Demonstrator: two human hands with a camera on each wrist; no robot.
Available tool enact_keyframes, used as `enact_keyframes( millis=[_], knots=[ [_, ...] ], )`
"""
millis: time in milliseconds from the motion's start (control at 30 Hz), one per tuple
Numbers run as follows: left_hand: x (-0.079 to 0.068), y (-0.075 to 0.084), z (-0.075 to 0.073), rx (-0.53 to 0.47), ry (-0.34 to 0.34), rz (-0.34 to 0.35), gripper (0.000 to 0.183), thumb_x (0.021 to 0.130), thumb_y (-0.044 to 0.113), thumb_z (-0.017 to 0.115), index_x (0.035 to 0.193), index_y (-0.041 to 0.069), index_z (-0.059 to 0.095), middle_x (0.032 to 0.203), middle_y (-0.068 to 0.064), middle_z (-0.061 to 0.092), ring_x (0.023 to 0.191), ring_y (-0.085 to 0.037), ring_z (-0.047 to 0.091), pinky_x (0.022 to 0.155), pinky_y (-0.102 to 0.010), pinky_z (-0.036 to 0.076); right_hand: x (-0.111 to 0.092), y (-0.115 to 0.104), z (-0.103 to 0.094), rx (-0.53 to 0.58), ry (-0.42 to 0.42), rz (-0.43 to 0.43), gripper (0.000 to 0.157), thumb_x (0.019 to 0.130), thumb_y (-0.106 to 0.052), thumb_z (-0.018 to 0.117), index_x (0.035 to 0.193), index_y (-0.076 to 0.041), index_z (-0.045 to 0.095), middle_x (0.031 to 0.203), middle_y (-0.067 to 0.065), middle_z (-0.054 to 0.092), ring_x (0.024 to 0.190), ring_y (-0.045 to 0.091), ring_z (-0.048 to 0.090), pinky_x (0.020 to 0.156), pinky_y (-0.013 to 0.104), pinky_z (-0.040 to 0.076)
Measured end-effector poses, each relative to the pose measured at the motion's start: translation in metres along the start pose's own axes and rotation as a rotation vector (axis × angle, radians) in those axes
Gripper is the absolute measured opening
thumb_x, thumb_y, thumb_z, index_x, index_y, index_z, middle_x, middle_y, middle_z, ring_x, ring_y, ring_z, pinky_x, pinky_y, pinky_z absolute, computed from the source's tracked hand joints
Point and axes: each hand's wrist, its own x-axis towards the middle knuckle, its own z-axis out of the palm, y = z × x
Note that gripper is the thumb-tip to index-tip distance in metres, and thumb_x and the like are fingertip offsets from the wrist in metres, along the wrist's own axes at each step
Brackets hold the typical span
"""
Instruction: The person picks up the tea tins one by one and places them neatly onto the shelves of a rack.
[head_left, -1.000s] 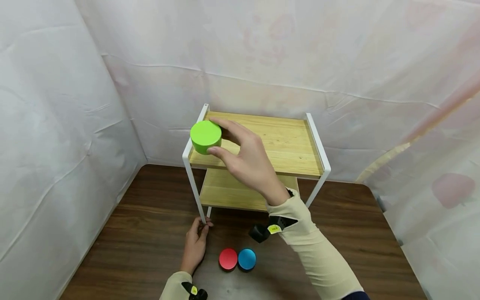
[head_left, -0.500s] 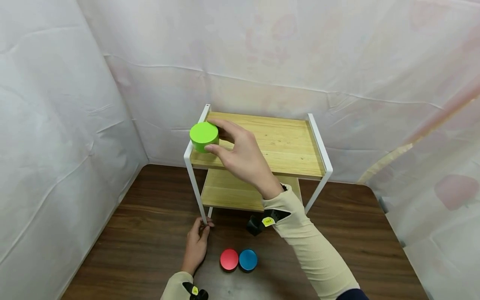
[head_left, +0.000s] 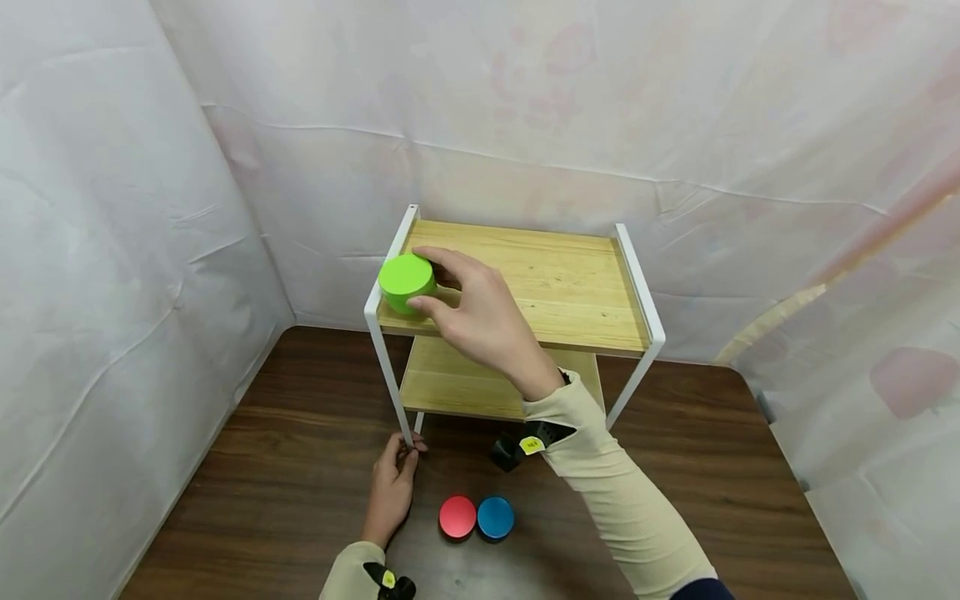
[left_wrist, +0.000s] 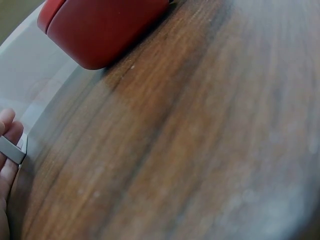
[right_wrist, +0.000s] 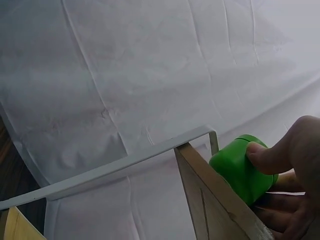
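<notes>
My right hand (head_left: 487, 321) holds a green round lidded tin (head_left: 406, 280) between thumb and fingers, at the front left corner of the shelf's top board (head_left: 555, 287). In the right wrist view the green tin (right_wrist: 240, 170) appears upright beside the board's edge; whether it touches the wood I cannot tell. My left hand (head_left: 390, 487) grips the foot of the shelf's front left white leg (head_left: 390, 379); the left wrist view catches only its fingers (left_wrist: 11, 132) around the metal. A red round tin (head_left: 457, 517) and a blue one (head_left: 496, 518) stand side by side on the table.
The two-tier shelf has a lower board (head_left: 457, 387) and a white frame with raised side rails (head_left: 637, 287). It stands on a dark wooden table (head_left: 300, 467). White sheeting (head_left: 525, 108) hangs behind and at both sides.
My right hand has shifted slightly left and lowered the green tin a little towards the top board. The left hand stays at the shelf leg, and the red and blue tins have not moved.
</notes>
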Motion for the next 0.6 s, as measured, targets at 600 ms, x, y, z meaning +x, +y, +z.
enact_keyframes(
  millis=[600],
  knots=[
    [-0.0006, -0.0049, -0.0061, 0.003, -0.005, 0.01, 0.02, 0.105, -0.004, 0.057, 0.119, 0.007, 0.066, 0.112, -0.014, 0.073, 0.114, -0.021, 0.069, 0.1, -0.023, 0.051, -0.0003, 0.0009, 0.0066, -0.202, -0.02, 0.011, 0.048, 0.095, -0.02, 0.079, 0.139, -0.008, 0.064, 0.127, 0.003, 0.071, 0.111, 0.016, 0.067, 0.099, 0.032, 0.055]
  ],
)
